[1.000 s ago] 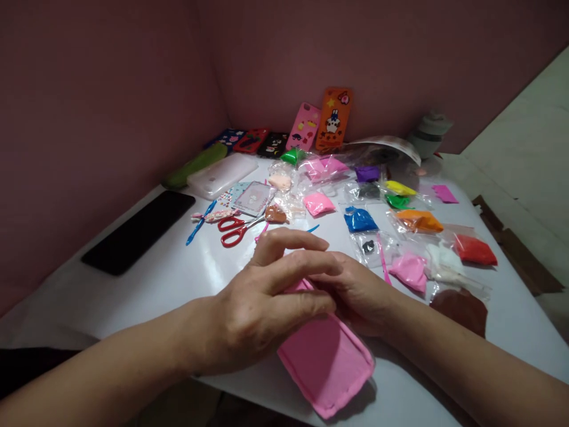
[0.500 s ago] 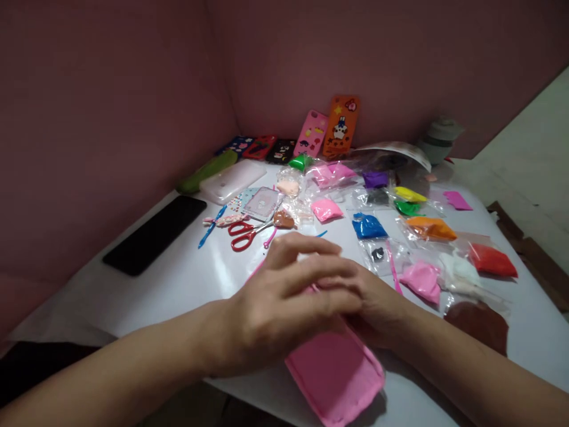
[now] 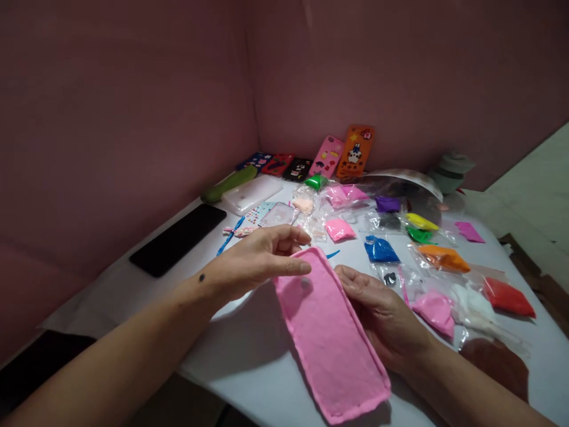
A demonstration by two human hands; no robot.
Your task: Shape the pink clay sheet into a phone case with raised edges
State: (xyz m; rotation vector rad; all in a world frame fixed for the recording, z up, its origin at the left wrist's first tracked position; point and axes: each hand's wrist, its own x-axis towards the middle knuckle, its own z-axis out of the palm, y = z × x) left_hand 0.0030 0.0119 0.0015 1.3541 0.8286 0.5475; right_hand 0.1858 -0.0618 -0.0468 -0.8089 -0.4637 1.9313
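Observation:
A phone case (image 3: 333, 338) covered in pink clay, with a raised rim and a small pale spot near its top, is tilted over the front of the table. My left hand (image 3: 262, 258) is at its upper left corner, thumb lying over the face and fingers curled past the top edge. Along the right edge, my right hand (image 3: 382, 314) grips the case, its fingers partly hidden behind it. Just beyond the case lies the tip of a blue tool (image 3: 332, 254). Bagged pink clay (image 3: 340, 229) and bagged blue clay (image 3: 381, 249) lie farther back.
Several decorated cases, one orange (image 3: 356, 151), stand or lie by the pink wall. A black phone (image 3: 180, 240), a clear case (image 3: 253, 194) and a blue pen-like tool (image 3: 231, 235) lie left. Bags of red (image 3: 509, 296) and orange clay (image 3: 444, 258) are at right.
My left hand has drawn back to the upper left, uncovering most of the case. My right hand has come out from under it to the right edge. The view has shifted.

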